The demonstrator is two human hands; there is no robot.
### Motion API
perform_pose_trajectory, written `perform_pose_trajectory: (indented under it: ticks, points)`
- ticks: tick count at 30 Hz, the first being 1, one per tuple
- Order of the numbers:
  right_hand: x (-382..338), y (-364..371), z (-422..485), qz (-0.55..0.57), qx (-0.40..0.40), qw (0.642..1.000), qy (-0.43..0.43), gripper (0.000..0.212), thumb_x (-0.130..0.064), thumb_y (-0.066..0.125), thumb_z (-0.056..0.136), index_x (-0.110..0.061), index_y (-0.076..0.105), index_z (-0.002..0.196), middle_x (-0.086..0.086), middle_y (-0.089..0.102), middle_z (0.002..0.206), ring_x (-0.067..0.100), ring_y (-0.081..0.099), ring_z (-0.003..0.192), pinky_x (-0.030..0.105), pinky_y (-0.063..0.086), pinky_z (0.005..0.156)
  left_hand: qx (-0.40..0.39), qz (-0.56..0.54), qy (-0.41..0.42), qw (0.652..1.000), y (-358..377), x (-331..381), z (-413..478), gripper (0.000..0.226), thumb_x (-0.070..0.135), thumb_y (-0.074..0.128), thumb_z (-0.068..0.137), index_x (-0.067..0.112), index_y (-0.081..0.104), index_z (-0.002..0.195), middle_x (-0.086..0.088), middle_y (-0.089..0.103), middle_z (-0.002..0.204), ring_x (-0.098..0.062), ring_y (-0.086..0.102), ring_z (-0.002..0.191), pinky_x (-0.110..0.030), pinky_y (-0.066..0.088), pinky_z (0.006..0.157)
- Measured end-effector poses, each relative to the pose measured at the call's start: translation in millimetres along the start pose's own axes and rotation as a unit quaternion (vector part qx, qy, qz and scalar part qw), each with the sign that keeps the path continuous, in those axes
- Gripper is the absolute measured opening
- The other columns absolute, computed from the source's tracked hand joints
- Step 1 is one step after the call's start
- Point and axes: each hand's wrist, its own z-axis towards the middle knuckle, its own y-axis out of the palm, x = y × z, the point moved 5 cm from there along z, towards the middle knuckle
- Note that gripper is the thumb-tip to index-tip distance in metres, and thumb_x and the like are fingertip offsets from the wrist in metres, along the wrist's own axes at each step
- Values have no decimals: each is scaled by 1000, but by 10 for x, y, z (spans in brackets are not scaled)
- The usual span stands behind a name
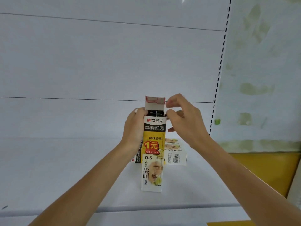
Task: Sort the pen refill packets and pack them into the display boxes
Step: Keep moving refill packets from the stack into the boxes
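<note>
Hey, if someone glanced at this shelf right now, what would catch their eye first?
A tall yellow and white refill box stands upright mid-shelf, its top flap open. The left hand grips its upper side, and the right hand reaches to the open top. More boxes lie behind it on the white shelf.

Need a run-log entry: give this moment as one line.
left hand: grips tall yellow-and-white cardboard refill box, upright | right hand: fingers at its open top flap | behind: similar boxes
</note>
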Motion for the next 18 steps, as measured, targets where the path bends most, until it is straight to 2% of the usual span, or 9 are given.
perform_pose_trajectory:
  ticks: [2,4,5,7,10,14,18]
  points:
    - [-27,27,27,-10,-23,1000,1,20,-6,45,89,-19,60,89,-2,54,109,17,61,88,41,58,62,25,-74,-10,997,-12,-31,4,35,32,48,79,12,59,105,-12,66,97,-28,65,89,-44,54,76]
    - [-19,49,71,-18,-55,998,18,27,-7,41,90,-22,62,86,-4,53,110,17,60,93,35,58,61,46,-104,3,994,-50,-19,14,9,18,46,89,15,54,93,0,64,81,-14,62,75,-28,51,61]
    - [-5,55,92,-26,-71,997,25,29,-8,39,90,-26,61,84,-3,54,112,17,59,95,31,56,58,44,-86,23,995,-68,4,11,10,15,45,91,15,53,85,5,62,72,-8,60,69,-22,48,56]
    - [25,72,134,-37,-95,994,33,33,-9,36,90,-31,59,81,0,57,117,18,59,99,24,53,53,36,-5,79,996,-107,28,10,21,16,44,94,16,51,74,12,62,65,-2,61,66,-20,48,57]
    - [42,93,166,-40,-109,993,38,33,-9,35,90,-28,60,82,1,57,115,20,59,100,26,53,53,40,111,156,981,-155,55,23,21,20,43,95,25,55,79,13,65,80,-2,63,80,-18,52,70]
    - [3,93,176,-83,-107,991,4,29,-8,35,91,-20,62,86,2,57,109,23,58,94,41,57,67,38,168,193,966,-147,91,54,21,20,42,96,32,55,85,15,62,92,-4,59,90,-7,47,69]
    - [94,135,174,-49,-118,991,29,35,-10,31,94,-28,55,75,3,56,107,22,57,99,34,56,60,23,203,206,957,-165,120,94,18,34,38,84,33,55,76,16,60,88,5,58,85,-8,46,67]
